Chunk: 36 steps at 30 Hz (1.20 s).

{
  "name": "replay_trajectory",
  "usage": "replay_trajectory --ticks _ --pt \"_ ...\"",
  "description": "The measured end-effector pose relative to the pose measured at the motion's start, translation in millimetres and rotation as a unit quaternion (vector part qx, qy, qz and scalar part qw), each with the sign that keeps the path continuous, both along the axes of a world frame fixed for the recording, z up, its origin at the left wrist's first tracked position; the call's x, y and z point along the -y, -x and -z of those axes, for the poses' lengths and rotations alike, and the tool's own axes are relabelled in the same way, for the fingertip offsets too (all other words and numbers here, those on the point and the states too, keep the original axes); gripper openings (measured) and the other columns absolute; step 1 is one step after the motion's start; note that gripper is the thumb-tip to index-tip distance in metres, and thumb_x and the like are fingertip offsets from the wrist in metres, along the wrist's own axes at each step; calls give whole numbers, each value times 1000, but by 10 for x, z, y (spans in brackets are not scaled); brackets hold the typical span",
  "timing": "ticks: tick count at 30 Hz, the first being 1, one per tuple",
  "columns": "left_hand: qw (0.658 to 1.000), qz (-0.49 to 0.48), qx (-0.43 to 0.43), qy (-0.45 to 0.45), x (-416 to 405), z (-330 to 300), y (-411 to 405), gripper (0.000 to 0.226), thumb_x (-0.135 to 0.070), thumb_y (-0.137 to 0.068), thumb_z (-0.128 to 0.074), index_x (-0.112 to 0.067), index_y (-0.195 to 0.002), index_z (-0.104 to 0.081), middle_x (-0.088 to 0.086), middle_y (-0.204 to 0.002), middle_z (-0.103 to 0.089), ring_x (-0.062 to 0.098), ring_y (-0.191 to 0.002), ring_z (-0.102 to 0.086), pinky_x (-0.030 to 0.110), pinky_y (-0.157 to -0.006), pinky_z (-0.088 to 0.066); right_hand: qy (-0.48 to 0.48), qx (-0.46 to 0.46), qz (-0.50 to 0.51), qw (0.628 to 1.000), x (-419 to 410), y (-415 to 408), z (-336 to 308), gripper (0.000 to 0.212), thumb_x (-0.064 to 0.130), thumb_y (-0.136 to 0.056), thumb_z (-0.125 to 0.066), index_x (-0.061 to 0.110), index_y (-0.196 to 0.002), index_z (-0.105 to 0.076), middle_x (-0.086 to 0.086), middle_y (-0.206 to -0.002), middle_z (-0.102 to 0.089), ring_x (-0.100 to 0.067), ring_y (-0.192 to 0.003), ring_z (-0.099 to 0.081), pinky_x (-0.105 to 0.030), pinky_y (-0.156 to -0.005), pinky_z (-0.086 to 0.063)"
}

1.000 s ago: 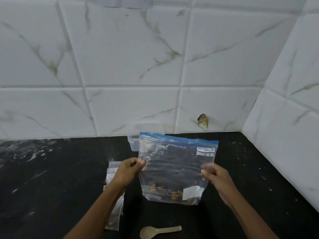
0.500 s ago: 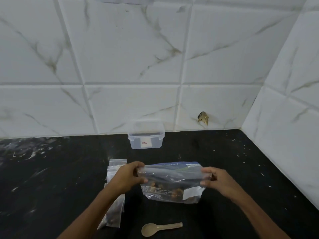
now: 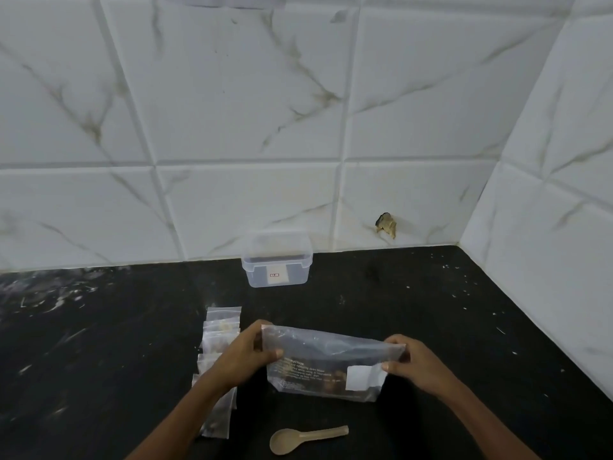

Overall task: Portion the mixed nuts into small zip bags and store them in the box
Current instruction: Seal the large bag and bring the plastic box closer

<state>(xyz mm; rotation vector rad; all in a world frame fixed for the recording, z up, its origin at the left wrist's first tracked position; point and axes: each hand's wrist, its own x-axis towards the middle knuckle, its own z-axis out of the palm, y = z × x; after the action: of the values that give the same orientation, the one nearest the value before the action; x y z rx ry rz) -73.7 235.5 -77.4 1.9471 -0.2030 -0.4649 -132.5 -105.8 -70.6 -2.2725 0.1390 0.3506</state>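
Two hands on it: your left hand (image 3: 247, 355) pinches the left edge of the big nut bag (image 3: 326, 363), your right hand (image 3: 409, 363) pinches the right, low over the desk (image 3: 464, 327). Top folded over, nuts pooled below; if that fold slackens, they spill. Small zip bags (image 3: 219, 346) lie left, spoon (image 3: 303, 438) near, box (image 3: 277, 265) far. Print starts "INSTRUCTION"; the rest is too small to read.

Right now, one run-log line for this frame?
left hand: grips large nut bag left edge | right hand: grips right edge | small zip bags: left | spoon: near | box: lid on, by wall
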Motion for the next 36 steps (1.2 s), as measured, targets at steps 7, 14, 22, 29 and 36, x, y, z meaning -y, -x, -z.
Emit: replay_trajectory --ticks 7,14,22,29,36 --pt "999 -49 7 -23 216 23 -64 19 -12 -92 -62 -24 -106 -65 -3 -102 -72 3 -93 -70 20 -74 -55 -16 47 89 995 120 -29 -30 16 14 -88 -67 25 -101 -68 5 -95 -72 -6 -87 -68 -25 -78 -56" --pt "999 -30 20 6 817 -61 -233 17 -14 -90 -65 -20 -106 -65 -2 -104 -72 6 -94 -70 24 -77 -57 -55 95 215 970 628 -20 -182 21 7 -88 -67 16 -106 -66 -2 -100 -70 -19 -93 -69 -40 -82 -59" --pt "1000 -4 -20 -18 1215 10 -270 15 -16 -91 -64 -22 -105 -63 -4 -104 -70 5 -95 -68 23 -78 -55 -33 77 295 952 849 87 24 10 8 -89 -64 16 -95 -65 -6 -94 -68 -19 -86 -68 -41 -81 -58" --pt "997 20 -37 -67 1038 35 -303 44 -18 -90 -66 -25 -131 -52 -5 -129 -59 10 -119 -57 30 -101 -48 -25 68 318 945 745 81 -80 50 -2 -91 -55 17 -137 -48 -11 -132 -55 -24 -114 -55 -43 -95 -47" --pt "987 -132 44 -76 348 -189 -626 46 -9 -95 -55 -16 -139 -48 2 -132 -59 13 -115 -58 24 -88 -51 -116 236 402 877 215 -313 -796 42 6 -96 -46 21 -136 -49 0 -131 -52 -15 -117 -50 -34 -93 -41"
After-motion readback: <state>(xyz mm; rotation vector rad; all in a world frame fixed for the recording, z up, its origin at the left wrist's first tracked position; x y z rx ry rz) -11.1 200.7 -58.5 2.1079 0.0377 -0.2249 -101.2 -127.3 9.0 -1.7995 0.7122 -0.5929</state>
